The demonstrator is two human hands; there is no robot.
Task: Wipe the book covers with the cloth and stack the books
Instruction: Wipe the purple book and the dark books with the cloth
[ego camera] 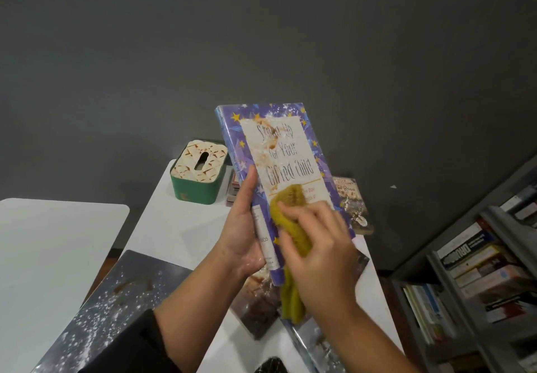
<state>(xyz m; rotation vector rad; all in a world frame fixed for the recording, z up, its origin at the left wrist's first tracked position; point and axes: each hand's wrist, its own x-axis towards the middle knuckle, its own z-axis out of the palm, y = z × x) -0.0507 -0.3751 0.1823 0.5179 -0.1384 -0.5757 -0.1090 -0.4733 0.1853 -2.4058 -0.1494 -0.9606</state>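
A purple book with yellow stars and a white title panel (283,154) is held up tilted over the white table (174,227). Brown smears and white powder mark its cover. My left hand (242,227) grips the book by its spine edge. My right hand (316,239) holds a yellow cloth (290,198) and presses it against the lower part of the cover. More of the cloth hangs below the book. A dark dusty book (122,300) lies at the lower left, and another soiled book (255,306) lies under my hands.
A green tissue box with a patterned lid (199,170) stands at the table's far end, with small books beside it. Another book (353,204) lies at the far right of the table. A bookshelf full of books (479,271) fills the right side.
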